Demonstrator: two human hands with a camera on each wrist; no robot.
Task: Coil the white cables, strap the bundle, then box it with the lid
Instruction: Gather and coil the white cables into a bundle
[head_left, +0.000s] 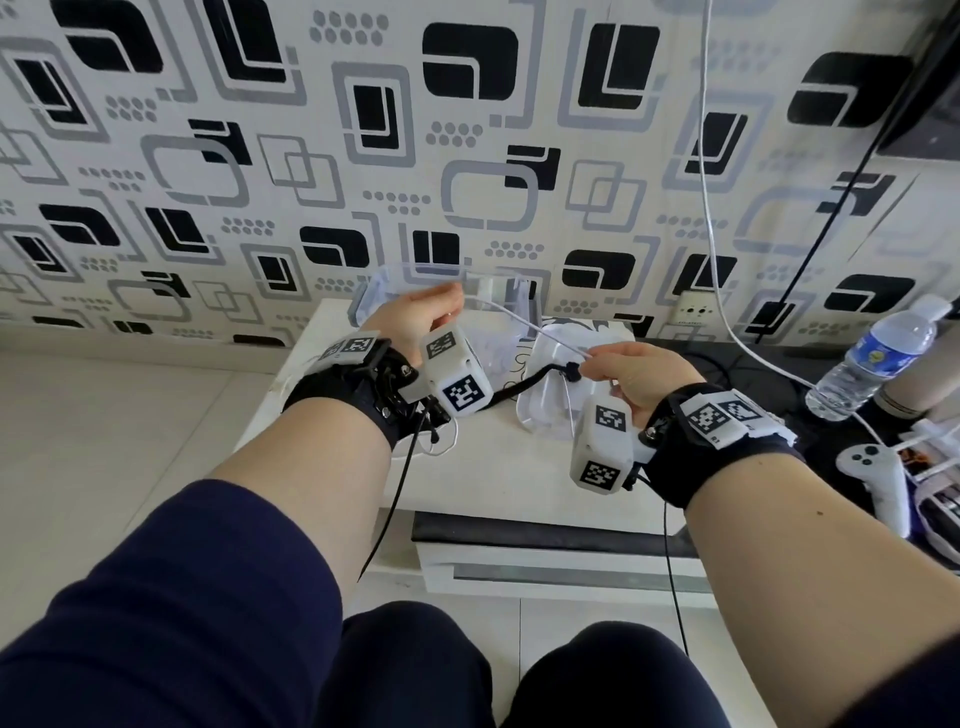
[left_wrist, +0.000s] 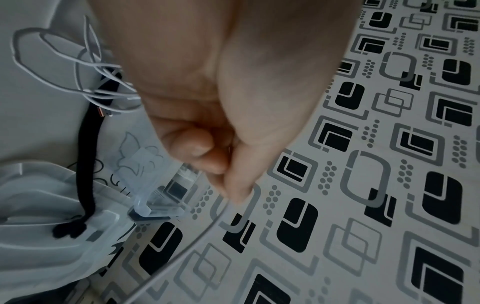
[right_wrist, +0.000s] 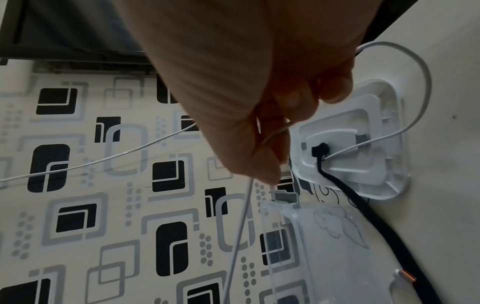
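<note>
Fingers of both hands pinch white cable (head_left: 519, 318); black strap (head_left: 524, 387) across lid (head_left: 540, 410), clear box (head_left: 415, 280) behind.

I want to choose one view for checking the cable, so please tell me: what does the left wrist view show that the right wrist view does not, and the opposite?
Only the left wrist view shows the loose loops of white cable lying on the table and the left hand pinching the cable.

Only the right wrist view shows the right hand pinching the cable and the whole white lid, with a cable loop arching above it.

Both show the black strap with its knotted end on the lid, the clear box, and the patterned wall.
</note>
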